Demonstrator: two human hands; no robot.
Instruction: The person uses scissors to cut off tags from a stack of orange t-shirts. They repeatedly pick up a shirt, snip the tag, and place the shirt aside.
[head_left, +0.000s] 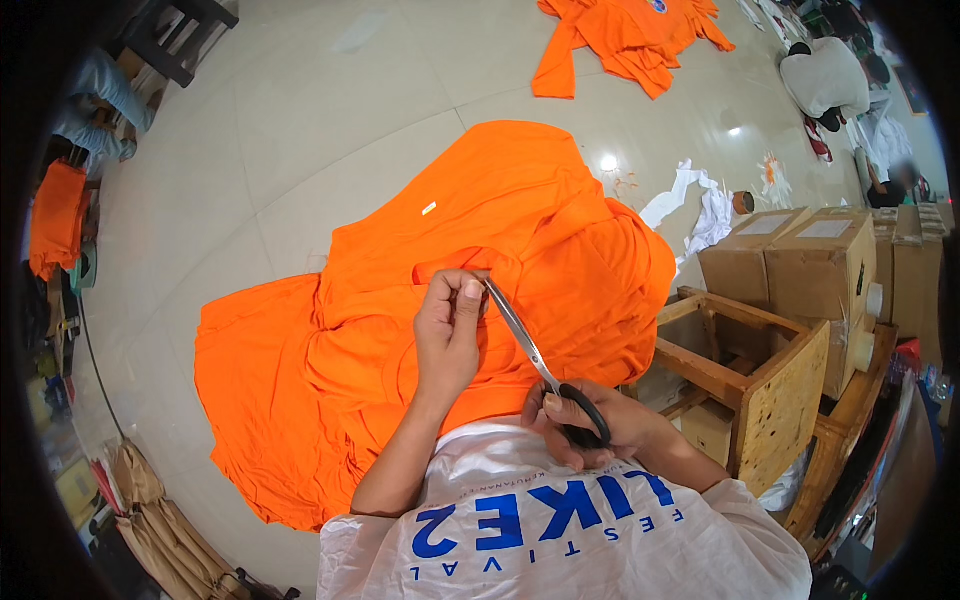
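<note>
Orange fabric garments (450, 180) lie bunched across the lap and spread to the left, with a small pale label on the upper part. My left hand (450, 322) pinches a bit of the orange cloth beside an opening in it, thumb against fingers. In my right hand (585, 427) are metal scissors (525, 337) with black handles. Their blades look nearly closed, and the tips touch or almost touch the fingertips of my left hand. What exactly lies between the tips is too small to tell.
Another orange garment (637, 37) lies on the tiled floor ahead. At right stand a wooden frame stool (780, 405) and cardboard boxes (810, 262), near white cloth scraps (709, 217). A dark stool (176, 37) is at the upper left. Other people sit at the far right and upper left.
</note>
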